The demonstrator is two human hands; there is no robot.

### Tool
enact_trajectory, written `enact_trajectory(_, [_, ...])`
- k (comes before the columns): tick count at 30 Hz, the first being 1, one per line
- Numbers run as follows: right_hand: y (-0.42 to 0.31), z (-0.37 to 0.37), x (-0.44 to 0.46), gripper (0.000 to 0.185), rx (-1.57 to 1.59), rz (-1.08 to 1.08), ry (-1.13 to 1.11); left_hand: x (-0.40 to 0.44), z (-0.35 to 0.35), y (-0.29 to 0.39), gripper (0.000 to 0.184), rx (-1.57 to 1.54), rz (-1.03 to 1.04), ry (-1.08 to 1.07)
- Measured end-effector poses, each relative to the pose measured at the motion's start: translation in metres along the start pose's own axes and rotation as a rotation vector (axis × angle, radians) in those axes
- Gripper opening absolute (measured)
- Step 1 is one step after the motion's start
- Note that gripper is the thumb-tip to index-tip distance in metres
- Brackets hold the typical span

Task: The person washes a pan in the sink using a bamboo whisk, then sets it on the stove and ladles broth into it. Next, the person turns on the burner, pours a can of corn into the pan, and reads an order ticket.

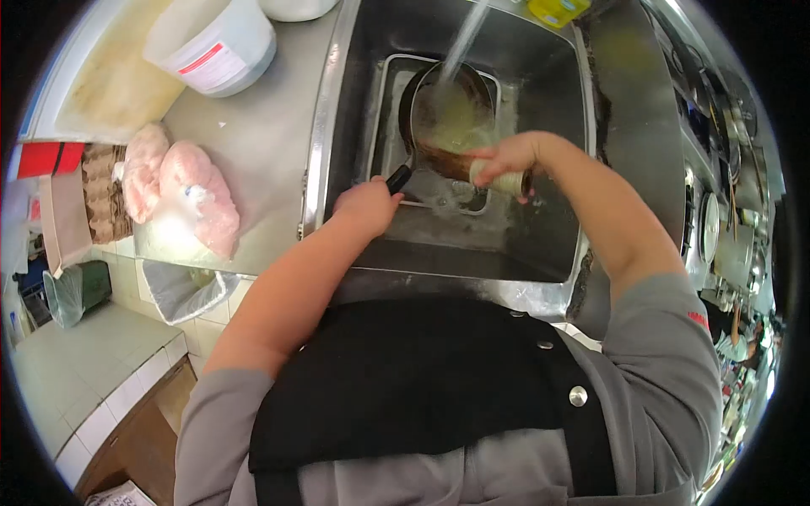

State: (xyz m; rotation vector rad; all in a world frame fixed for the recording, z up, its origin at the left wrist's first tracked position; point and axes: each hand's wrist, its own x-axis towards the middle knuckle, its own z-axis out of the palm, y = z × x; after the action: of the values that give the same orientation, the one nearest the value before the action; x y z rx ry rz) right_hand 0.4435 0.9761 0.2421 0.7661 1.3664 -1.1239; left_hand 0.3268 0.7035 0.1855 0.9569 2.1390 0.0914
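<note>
Water (466, 38) runs from above into a round dark pan (451, 105) in the metal sink (540, 244). My left hand (369, 207) is closed at the pan's black handle (399, 178), over the sink's left side. On the right, my right hand (510, 160) is wrapped round a pale, cylindrical brush-like tool (510, 183), which reaches to the pan's lower edge. Brownish, cloudy water lies in the pan. Under the pan is a rectangular tray (385, 110) with a light rim.
Left of the sink, two plastic bags of pink raw meat (199, 190) lie on the steel counter (274, 152), below a white bucket (215, 51). A yellow item (557, 10) is at the sink's back edge. Pans hang or stand far right.
</note>
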Motion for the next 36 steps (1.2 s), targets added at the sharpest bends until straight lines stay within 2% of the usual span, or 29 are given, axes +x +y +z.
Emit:
enact_trajectory(1, [-0.001, -0.008, -0.002, 0.089, 0.125, -0.043, -0.093, -0.003, -0.002, 0.001, 0.045, 0.025, -0.002, 0.012])
enact_trajectory(4, [0.007, -0.006, 0.018, 0.082, -0.345, 0.19, 0.151, -0.005, -0.002, 0.001, 0.042, 0.106, -0.003, 0.038])
enact_trajectory(5, [0.001, 0.004, 0.013, 0.074, -0.489, 0.283, 0.295, -0.005, 0.0, 0.001, 0.041, 0.115, 0.009, 0.059])
enact_trajectory(7, [0.012, -0.018, 0.054, 0.073, -0.844, 0.338, 0.308, -0.006, 0.0, 0.002, 0.041, 0.129, 0.009, 0.069])
enact_trajectory(8, [0.005, -0.015, 0.051, 0.074, -0.869, 0.326, 0.298, -0.007, -0.005, 0.005, 0.04, 0.129, 0.003, 0.064])
enact_trajectory(12, [-0.017, 0.036, -0.004, 0.074, -0.415, 0.21, 0.21, 0.002, 0.0, 0.0, 0.039, 0.103, 0.05, 0.086])
enact_trajectory(14, [0.001, 0.019, -0.004, 0.076, -0.201, 0.061, 0.209, -0.003, 0.0, 0.002, 0.04, 0.101, 0.018, 0.065])
enact_trajectory(17, [0.011, 0.003, 0.023, 0.079, -0.574, 0.26, 0.277, -0.001, -0.004, 0.006, 0.041, 0.085, 0.006, 0.038])
enact_trajectory(19, [0.005, 0.024, 0.029, 0.082, -0.518, 0.277, 0.293, 0.0, -0.001, 0.005, 0.043, 0.075, -0.004, 0.016])
enact_trajectory(20, [0.001, 0.036, 0.025, 0.083, -0.431, 0.235, 0.28, 0.001, 0.002, 0.005, 0.044, 0.075, -0.009, 0.012])
enact_trajectory(23, [0.007, 0.034, 0.004, 0.082, -0.047, -0.135, 0.138, 0.004, 0.0, 0.007, 0.05, 0.025, -0.047, -0.029])
enact_trajectory(26, [0.02, 0.006, -0.011, 0.084, -0.061, -0.057, 0.266, 0.01, 0.001, 0.009, 0.055, -0.005, -0.075, -0.068])
enact_trajectory(27, [0.023, 0.001, -0.01, 0.083, -0.318, -0.127, 0.466, 0.013, 0.004, 0.009, 0.056, -0.024, -0.084, -0.08])
enact_trajectory(30, [0.027, -0.004, -0.028, 0.079, -0.574, -0.135, 0.709, 0.022, 0.014, 0.005, 0.06, -0.075, -0.142, -0.131])
enact_trajectory(33, [0.018, -0.003, -0.066, 0.075, -0.538, -0.196, 0.784, 0.03, 0.016, 0.006, 0.064, -0.101, -0.169, -0.197])
enact_trajectory(36, [0.027, -0.025, -0.035, 0.072, -0.394, -0.404, 1.033, 0.031, 0.014, 0.011, 0.067, -0.13, -0.173, -0.224])
